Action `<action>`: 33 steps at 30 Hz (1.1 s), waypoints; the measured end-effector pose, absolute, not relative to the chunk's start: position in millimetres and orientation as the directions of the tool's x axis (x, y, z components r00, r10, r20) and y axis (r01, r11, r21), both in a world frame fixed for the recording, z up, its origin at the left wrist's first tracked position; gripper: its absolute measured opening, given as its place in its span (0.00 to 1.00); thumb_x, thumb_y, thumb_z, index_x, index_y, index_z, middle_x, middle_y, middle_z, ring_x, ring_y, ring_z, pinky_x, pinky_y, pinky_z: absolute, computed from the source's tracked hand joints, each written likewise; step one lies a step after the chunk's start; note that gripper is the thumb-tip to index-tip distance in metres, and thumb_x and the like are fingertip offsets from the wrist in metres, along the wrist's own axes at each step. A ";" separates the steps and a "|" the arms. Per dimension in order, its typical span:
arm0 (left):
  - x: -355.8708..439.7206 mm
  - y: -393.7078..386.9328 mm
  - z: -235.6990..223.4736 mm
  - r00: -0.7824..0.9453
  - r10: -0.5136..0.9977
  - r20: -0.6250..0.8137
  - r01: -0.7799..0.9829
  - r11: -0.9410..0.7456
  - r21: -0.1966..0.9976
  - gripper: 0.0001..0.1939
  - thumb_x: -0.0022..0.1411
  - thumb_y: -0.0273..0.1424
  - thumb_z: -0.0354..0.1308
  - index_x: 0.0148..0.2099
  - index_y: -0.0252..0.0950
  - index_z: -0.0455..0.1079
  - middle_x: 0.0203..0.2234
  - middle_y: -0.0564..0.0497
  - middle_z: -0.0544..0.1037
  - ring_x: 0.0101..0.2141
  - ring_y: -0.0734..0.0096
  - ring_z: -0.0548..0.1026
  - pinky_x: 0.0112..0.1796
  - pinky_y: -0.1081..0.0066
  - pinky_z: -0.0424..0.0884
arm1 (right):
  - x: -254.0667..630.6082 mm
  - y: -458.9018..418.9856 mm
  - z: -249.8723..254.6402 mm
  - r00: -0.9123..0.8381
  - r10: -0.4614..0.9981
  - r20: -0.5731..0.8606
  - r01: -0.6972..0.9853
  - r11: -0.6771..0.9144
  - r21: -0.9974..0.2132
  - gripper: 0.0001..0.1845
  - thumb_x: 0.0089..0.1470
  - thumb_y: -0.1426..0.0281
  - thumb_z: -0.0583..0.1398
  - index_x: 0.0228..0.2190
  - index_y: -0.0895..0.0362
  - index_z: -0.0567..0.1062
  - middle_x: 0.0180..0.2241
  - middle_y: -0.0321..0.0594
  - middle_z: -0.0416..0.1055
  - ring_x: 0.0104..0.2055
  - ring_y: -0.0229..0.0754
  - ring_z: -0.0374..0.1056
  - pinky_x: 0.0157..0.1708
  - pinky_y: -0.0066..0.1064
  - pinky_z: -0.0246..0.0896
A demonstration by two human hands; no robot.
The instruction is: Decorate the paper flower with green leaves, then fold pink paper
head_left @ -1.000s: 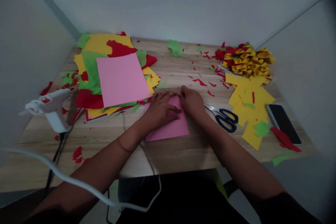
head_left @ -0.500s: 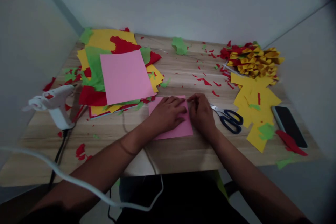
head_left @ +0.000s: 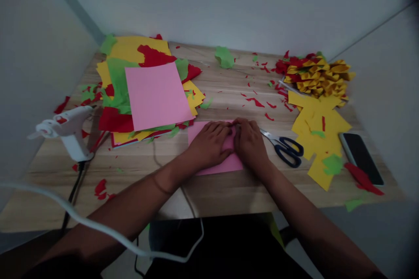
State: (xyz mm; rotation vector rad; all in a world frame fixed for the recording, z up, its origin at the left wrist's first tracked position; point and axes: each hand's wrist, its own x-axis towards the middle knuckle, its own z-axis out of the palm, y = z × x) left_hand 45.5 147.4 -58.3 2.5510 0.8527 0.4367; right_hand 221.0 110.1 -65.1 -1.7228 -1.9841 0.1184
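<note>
A pink sheet of paper (head_left: 225, 166) lies flat near the front of the table, partly hidden by both hands. My left hand (head_left: 212, 144) rests on it, fingers stretched out over its upper middle and thumb apart. At the sheet's right edge, my right hand (head_left: 250, 143) has its fingers curled, with the fingertips at the upper right corner beside the left fingertips. Just right of that hand lie scissors (head_left: 284, 148) with dark blue handles, their blades pointing toward it.
Another pink sheet (head_left: 159, 96) tops a pile of yellow, red and green paper. A white glue gun (head_left: 70, 133) stands at left; a white cable (head_left: 108, 231) crosses the front. At right are a bunch of folded yellow paper (head_left: 322, 76), yellow cutouts (head_left: 316, 122) and a phone (head_left: 362, 157).
My right hand has shifted slightly left, up against my left hand's fingertips. The pink sheet under the hands has slid slightly to the right.
</note>
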 end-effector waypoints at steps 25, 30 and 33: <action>44.8 148.7 -56.1 0.803 0.596 0.009 0.568 -0.768 0.295 0.37 0.70 0.45 0.48 0.73 0.31 0.48 0.71 0.44 0.52 0.69 0.57 0.52 0.68 0.57 0.45 | 229.4 -23.0 -52.0 -0.033 0.970 0.242 0.782 0.176 -0.598 0.15 0.60 0.80 0.55 0.45 0.53 0.69 0.40 0.43 0.73 0.43 0.46 0.71 0.43 0.39 0.72; 43.4 148.4 -56.9 0.808 0.589 0.009 0.562 -0.776 0.285 0.42 0.69 0.50 0.47 0.73 0.27 0.46 0.71 0.38 0.49 0.70 0.55 0.48 0.68 0.56 0.43 | 237.7 19.1 -57.3 -0.079 0.932 0.354 0.783 0.277 -0.556 0.16 0.60 0.79 0.54 0.49 0.55 0.67 0.43 0.47 0.74 0.46 0.48 0.71 0.46 0.43 0.71; 43.2 148.8 -59.0 0.805 0.593 0.003 0.565 -0.770 0.296 0.45 0.67 0.53 0.47 0.73 0.24 0.45 0.71 0.36 0.48 0.71 0.55 0.46 0.68 0.56 0.43 | 235.2 52.1 -61.4 -0.166 0.922 0.349 0.845 0.316 -0.432 0.20 0.56 0.81 0.54 0.50 0.58 0.68 0.45 0.50 0.75 0.48 0.53 0.68 0.49 0.48 0.69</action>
